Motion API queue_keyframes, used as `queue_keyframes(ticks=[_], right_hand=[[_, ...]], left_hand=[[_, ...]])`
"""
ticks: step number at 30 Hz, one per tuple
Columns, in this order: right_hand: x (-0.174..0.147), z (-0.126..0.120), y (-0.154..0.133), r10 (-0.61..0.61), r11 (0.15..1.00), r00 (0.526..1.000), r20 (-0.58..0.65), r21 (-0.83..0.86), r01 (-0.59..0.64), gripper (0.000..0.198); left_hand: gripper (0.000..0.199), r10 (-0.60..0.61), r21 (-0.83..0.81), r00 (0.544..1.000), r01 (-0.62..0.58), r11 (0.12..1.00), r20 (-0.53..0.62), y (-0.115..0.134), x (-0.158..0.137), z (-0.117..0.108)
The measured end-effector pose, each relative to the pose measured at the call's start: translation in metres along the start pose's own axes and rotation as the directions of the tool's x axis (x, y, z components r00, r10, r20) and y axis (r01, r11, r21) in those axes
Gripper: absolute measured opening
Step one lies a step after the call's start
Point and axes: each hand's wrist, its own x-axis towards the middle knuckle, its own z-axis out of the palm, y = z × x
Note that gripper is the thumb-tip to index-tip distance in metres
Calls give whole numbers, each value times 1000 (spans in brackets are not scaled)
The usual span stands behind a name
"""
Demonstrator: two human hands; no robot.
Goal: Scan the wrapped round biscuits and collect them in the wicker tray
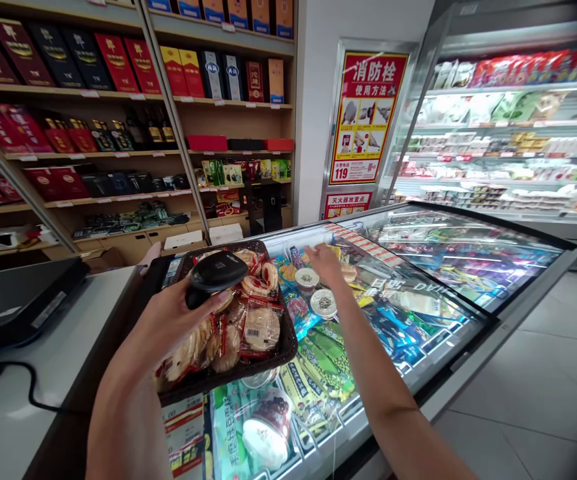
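Note:
A black handheld barcode scanner (218,270) is in my left hand (171,310), whose fingers wrap round its grip. Beneath the scanner lies a dark brown woven tray (288,347) full of clear-wrapped round flat cakes (262,328) with red trim. My right hand (324,262) reaches into the freezer (448,393), fingers stretched out and apart over its far packets. Two white-lidded cups (324,303) stand just below that hand. Green ice-pop packets (326,353) lie nearer me, with a tipped white-and-brown cup (268,427) at the front.
To the left is a white counter (83,340) with a black device (18,293) and a cable (32,387). The freezer's glass lid (468,247) covers its right part. Shelves of boxed goods (113,63) stand behind, and a refrigerated display (508,140) is at right.

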Motion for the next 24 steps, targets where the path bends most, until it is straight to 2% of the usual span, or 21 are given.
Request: queue_keyframes(ticks=[3, 4, 7, 9, 11, 14, 18, 21, 24], right_hand=[[-20, 35, -35, -215, 964, 967, 137, 187, 188, 67], [-28, 44, -43, -252, 957, 953, 169, 192, 219, 66], [-42, 57, -50, -268, 959, 946, 181, 145, 244, 45], [-41, 50, -47, -250, 960, 957, 145, 169, 225, 34], [-33, 36, -40, -240, 943, 965, 104, 260, 206, 36], [-22, 8, -28, -313, 873, 947, 73, 415, 256, 36], [-15, -21, -17, -565, 681, 825, 26, 579, 448, 22], [-14, -33, -12, -635, 583, 770, -64, 615, 531, 25], [-14, -41, -7, -696, 532, 718, -16, 660, 531, 28]], left_hand=[[57, 25, 38, 1000, -25, 999, -6, 7, -2, 3], [56, 35, 37, 999, -35, 999, 1, 9, -3, 4], [53, 72, 2, 997, -72, 997, 12, 14, -5, 6], [51, 72, -5, 997, -72, 997, 5, 15, -7, 7], [49, 68, -13, 998, -68, 998, -8, 15, -7, 8], [50, 72, -39, 997, -73, 997, -20, 14, -6, 8], [51, 69, -40, 998, -69, 997, -8, 11, -3, 7], [50, 90, -60, 996, -88, 994, 17, 9, -2, 7], [47, 122, -138, 991, -114, 984, 54, 10, -4, 8]])
